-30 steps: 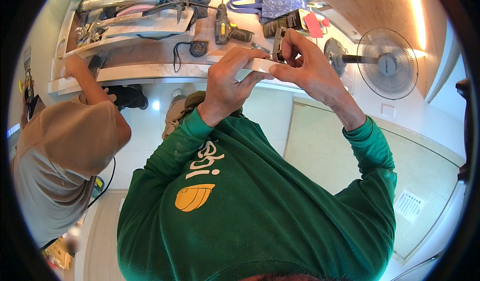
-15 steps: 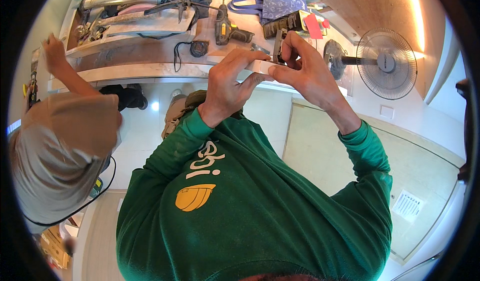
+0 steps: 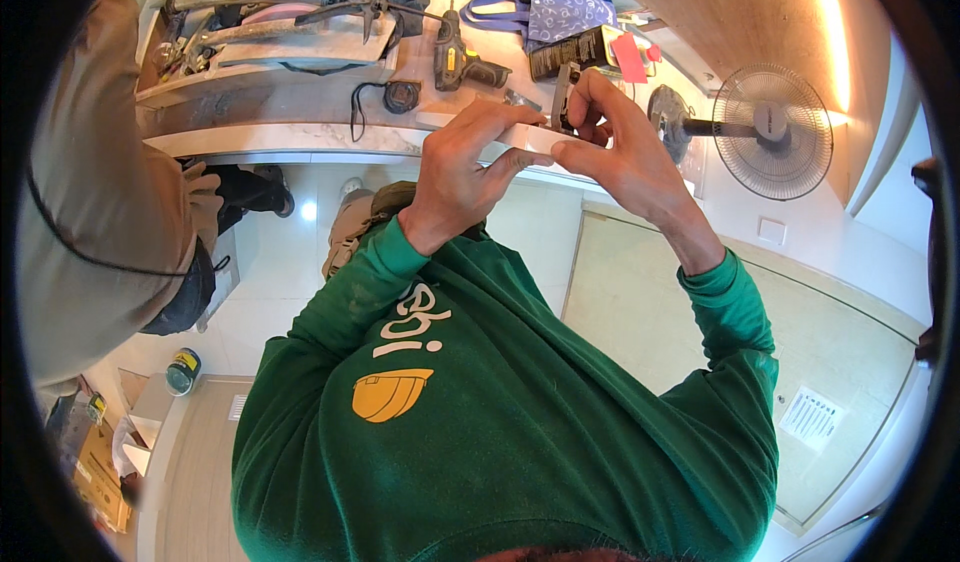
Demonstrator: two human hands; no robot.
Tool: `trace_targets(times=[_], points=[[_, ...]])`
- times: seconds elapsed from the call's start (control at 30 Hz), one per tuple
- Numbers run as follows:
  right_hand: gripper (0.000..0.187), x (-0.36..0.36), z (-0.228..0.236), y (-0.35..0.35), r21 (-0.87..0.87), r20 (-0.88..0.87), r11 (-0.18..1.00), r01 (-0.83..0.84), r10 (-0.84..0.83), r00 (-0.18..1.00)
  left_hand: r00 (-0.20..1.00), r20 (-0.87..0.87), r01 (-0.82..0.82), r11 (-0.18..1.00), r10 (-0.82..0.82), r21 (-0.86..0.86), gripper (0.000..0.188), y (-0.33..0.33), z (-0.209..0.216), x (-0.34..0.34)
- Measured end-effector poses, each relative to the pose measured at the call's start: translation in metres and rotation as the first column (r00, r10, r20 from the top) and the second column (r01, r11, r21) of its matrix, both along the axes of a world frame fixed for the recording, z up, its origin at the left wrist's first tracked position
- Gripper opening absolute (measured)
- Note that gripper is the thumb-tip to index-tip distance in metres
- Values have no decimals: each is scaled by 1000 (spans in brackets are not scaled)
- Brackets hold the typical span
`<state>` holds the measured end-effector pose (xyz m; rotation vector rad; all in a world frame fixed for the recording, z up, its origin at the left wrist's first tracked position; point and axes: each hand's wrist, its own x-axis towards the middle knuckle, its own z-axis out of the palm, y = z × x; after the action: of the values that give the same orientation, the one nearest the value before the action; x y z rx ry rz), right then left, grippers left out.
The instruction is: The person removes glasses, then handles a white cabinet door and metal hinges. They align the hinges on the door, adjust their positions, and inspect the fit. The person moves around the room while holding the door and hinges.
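Note:
Above the front edge of the counter, my left hand [image 3: 455, 177] pinches a small white block or board end [image 3: 535, 139] between thumb and fingers. My right hand [image 3: 632, 152] meets it from the other side, its thumb at the white piece. Its curled fingers hold a dark, narrow metal piece [image 3: 563, 95] that stands up over the white piece and looks like a hinge or small fitting. The two pieces appear to touch; the exact contact is hidden by my fingers.
On the counter [image 3: 290, 142] lie a cordless drill [image 3: 450, 57], a corded black tape measure [image 3: 402, 96], a wooden tray of tools [image 3: 150, 87], a blue bag [image 3: 570, 7] and a black can [image 3: 578, 54]. A fan [image 3: 772, 127] stands right. Another person [image 3: 110, 192] is close at left.
The person at left has moved forward against the counter, uncovering a green-lidded tub on the floor. My hands keep nearly the same hold, shifted slightly right.

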<state>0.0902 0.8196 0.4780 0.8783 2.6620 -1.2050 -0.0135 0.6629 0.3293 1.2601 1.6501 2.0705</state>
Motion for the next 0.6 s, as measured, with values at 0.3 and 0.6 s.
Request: trace_targets(times=[0.3, 0.6], points=[[53, 0, -4, -6, 68, 30, 997, 42, -44, 999, 1000, 6, -6, 999, 6, -35, 43, -2, 0, 0], [64, 9, -4, 1, 72, 84, 995, -68, 62, 995, 999, 14, 32, 996, -31, -85, 37, -6, 1, 2]])
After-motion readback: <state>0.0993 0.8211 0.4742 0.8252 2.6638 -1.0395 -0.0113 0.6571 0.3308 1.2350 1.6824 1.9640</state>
